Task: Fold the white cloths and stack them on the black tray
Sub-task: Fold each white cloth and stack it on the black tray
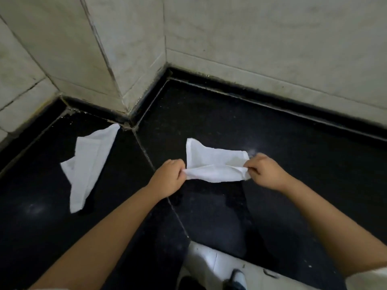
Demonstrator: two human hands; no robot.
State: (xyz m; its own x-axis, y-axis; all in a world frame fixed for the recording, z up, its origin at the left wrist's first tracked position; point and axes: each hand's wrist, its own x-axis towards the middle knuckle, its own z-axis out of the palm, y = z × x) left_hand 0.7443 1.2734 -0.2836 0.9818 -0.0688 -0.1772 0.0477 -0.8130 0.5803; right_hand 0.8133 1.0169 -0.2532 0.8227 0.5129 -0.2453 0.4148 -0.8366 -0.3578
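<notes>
near cloth (213, 162): white, partly folded, lifted at its near edge | far cloth (88, 164): white, crumpled, apparently lying flat, left

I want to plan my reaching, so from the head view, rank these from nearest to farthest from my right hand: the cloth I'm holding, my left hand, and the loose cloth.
1. Held cloth: pinched by the right hand.
2. Left hand: on the cloth's opposite end.
3. Loose cloth: far left, on the black surface.
</notes>
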